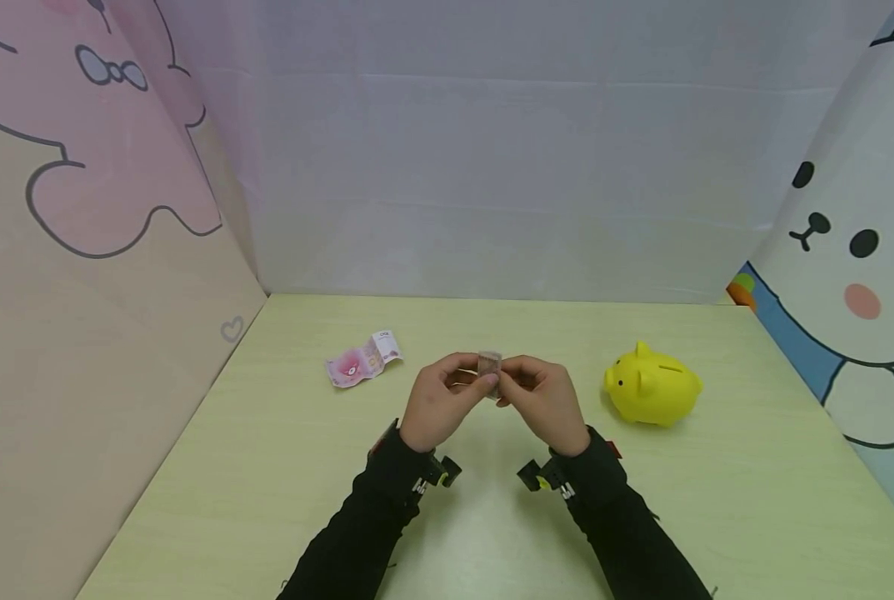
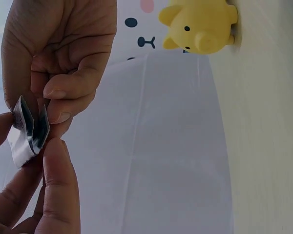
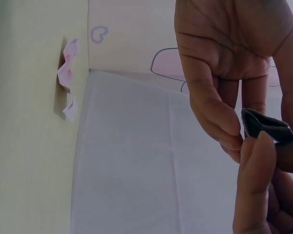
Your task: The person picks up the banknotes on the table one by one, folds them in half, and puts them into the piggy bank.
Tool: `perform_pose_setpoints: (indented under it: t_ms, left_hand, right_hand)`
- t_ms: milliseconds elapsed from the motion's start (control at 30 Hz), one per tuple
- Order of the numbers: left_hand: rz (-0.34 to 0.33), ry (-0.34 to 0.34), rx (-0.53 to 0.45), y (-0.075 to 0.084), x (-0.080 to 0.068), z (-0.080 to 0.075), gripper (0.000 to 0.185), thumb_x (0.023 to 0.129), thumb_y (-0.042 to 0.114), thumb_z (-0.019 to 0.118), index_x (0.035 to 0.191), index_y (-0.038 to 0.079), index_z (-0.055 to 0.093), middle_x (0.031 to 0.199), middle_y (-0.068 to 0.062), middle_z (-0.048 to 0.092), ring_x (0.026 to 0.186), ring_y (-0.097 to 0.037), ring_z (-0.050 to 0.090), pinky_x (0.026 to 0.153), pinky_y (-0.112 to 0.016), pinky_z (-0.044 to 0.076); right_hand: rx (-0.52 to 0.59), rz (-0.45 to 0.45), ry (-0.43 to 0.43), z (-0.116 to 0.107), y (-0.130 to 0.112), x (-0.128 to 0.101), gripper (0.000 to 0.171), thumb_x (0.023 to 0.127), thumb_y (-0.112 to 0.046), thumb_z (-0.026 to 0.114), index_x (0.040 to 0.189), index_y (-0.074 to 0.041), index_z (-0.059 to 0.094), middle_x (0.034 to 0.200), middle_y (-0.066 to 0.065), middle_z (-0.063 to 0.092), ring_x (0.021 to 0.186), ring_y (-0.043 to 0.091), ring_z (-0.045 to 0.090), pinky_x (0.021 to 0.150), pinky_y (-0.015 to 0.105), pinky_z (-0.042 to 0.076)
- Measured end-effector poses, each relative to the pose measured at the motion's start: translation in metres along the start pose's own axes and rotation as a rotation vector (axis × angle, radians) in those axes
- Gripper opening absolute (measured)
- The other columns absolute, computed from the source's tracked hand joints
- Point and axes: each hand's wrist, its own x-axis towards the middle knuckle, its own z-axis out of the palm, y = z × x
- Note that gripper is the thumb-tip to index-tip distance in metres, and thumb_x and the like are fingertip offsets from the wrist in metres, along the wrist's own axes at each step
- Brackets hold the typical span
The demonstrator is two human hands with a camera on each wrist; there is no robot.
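Two hands (image 1: 433, 408) (image 1: 554, 407) pinch paper (image 1: 489, 364); pink slip (image 1: 358, 363): print (image 1: 385, 335) illegible.

I'm seeing black sleeves (image 1: 349, 533), a blocky black gadget (image 1: 452, 472) with a yellow-green bit (image 1: 542, 483) by each cuff (image 1: 595, 471) (left's 4 o'clock, right's 8), red tab (image 1: 614, 450) at right's 2.

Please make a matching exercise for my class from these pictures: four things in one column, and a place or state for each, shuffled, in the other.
1. Piggy bank
2. Creased pink paper
3. Folded slip
4. Left sleeve

A. Black, around an arm
B. Held in the fingers of the left hand and right hand
C. On the table, right of the hands
D. On the table, left of the hands

Pairs: 1-C, 2-D, 3-B, 4-A
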Motion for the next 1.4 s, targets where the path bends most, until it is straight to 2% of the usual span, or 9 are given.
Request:
perform_pose_setpoints:
  t_ms: [200, 433, 667, 967, 1400]
  left_hand:
    - [0.024, 0.004, -0.011, -0.002, 0.001, -0.003, 0.026, 0.094, 0.012, 0.065, 0.118, 0.002, 0.068, 0.112, -0.019, 0.068, 0.096, -0.026, 0.068, 0.08, -0.026, 0.056]
    - [0.033, -0.002, -0.028, -0.003, 0.002, -0.005, 0.025, 0.094, 0.011, 0.065, 0.116, -0.001, 0.068, 0.11, -0.021, 0.069, 0.092, -0.016, 0.066, 0.079, -0.025, 0.055]
    - [0.011, 0.018, -0.043, -0.001, 0.003, -0.005, 0.023, 0.094, 0.009, 0.065, 0.114, -0.001, 0.068, 0.106, -0.02, 0.07, 0.085, -0.008, 0.064, 0.076, -0.024, 0.056]
    - [0.006, 0.036, -0.035, 0.003, 0.002, -0.006, 0.022, 0.093, 0.009, 0.066, 0.113, -0.001, 0.069, 0.105, -0.019, 0.07, 0.085, -0.009, 0.064, 0.076, -0.024, 0.056]
    - [-0.003, 0.03, -0.042, 0.002, 0.002, -0.005, 0.022, 0.093, 0.009, 0.066, 0.112, -0.002, 0.069, 0.105, -0.021, 0.069, 0.083, -0.011, 0.064, 0.076, -0.024, 0.057]
  right_hand:
    - [-0.01, 0.003, 0.01, -0.002, 0.002, 0.001, 0.014, 0.094, -0.005, 0.064, 0.099, 0.006, 0.071, 0.084, 0.021, 0.07, 0.063, 0.008, 0.064, 0.062, 0.028, 0.058]
    - [-0.001, 0.015, -0.001, -0.004, 0.003, 0.002, 0.015, 0.094, -0.006, 0.063, 0.101, 0.006, 0.071, 0.085, 0.022, 0.07, 0.063, 0.008, 0.064, 0.063, 0.029, 0.059]
    - [0.025, 0.021, 0.005, -0.008, -0.001, 0.002, 0.021, 0.098, -0.008, 0.058, 0.106, 0.008, 0.07, 0.087, 0.024, 0.069, 0.066, 0.008, 0.065, 0.065, 0.026, 0.059]
    - [0.033, -0.016, -0.03, -0.011, -0.002, 0.002, 0.022, 0.092, -0.004, 0.065, 0.111, 0.008, 0.068, 0.097, 0.026, 0.07, 0.069, 0.005, 0.066, 0.067, 0.026, 0.059]
    - [0.062, -0.021, -0.023, -0.01, -0.003, 0.003, 0.018, 0.093, -0.001, 0.064, 0.107, 0.009, 0.069, 0.09, 0.026, 0.069, 0.067, 0.006, 0.064, 0.065, 0.026, 0.059]
